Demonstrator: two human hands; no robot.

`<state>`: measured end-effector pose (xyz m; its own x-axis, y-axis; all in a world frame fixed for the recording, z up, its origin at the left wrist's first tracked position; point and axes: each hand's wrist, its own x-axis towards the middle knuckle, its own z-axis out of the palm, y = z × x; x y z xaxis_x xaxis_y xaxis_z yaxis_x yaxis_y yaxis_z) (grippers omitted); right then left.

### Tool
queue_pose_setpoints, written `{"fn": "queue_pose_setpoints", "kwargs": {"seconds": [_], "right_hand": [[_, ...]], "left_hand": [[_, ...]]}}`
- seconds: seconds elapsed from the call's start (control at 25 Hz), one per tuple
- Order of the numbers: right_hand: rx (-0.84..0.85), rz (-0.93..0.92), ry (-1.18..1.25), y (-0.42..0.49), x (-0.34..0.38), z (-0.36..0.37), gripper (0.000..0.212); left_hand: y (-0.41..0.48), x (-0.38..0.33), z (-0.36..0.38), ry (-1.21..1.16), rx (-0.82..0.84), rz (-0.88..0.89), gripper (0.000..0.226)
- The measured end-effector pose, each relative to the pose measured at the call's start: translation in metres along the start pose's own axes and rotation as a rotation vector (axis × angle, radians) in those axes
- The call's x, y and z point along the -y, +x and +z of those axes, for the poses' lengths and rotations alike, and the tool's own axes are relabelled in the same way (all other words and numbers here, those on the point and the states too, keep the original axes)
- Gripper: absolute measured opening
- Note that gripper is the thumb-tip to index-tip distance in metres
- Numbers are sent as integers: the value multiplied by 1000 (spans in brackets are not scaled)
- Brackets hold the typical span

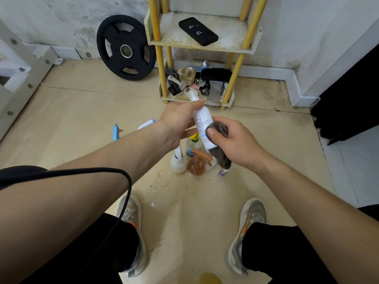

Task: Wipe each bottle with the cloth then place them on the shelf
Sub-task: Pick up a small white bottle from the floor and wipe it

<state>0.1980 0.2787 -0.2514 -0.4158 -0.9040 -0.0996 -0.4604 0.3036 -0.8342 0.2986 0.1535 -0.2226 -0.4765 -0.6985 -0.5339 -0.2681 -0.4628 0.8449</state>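
Left hand grips bottle, right hand cloth; shelf edge ahead.

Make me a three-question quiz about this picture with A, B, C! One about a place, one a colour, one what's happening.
1. Where is the black phone? A. on the floor B. on the shelf C. in a hand
2. What colour is the cloth? A. red B. yellow C. grey
3. What is happening to the white bottle? A. hands hold it up B. it lies on the floor C. it stands on the shelf

Answers:
B: it lies on a shelf board.
C: the cloth in the right hand is grey.
A: the left hand grips it, the right hand presses the cloth on it.
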Motion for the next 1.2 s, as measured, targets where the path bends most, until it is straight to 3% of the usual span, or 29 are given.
{"fn": "queue_pose_setpoints", "kwargs": {"seconds": [0.08, 0.32, 0.44, 0.52, 0.64, 0.76, 0.96, 1.12, 1.2], "right_hand": [[54, 104, 285, 1, -3, -5, 24], [120, 241, 638, 4, -11, -6, 33], [69, 170, 438, 3, -5, -9, 25], [-6, 39, 111, 3, -3, -10, 22], [-74, -65, -309, 3, 1, -7, 26], [-150, -77, -273, 5, 5, -5, 29], [-123, 113, 167, 6, -2, -11, 27], [-29, -8, -95, -12, -12, 0, 22], [-23, 22, -236, -22, -20, 8, 20]], "left_hand": [[2, -3, -4, 71, 67, -49, 21], [8, -10, -16, 14, 305, -104, 29], [9, -11, -15, 4, 263, -60, 29], [5, -7, -10, -8, 212, -26, 17], [1, -1, -2, -3, 157, 10, 21], [-1, 5, 4, 62, 170, 34, 27], [0, 9, 4, 188, 162, 115, 19], [3, 11, 2, 112, -6, 167, 27], [2, 17, 6, 135, -23, 181, 30]]}}
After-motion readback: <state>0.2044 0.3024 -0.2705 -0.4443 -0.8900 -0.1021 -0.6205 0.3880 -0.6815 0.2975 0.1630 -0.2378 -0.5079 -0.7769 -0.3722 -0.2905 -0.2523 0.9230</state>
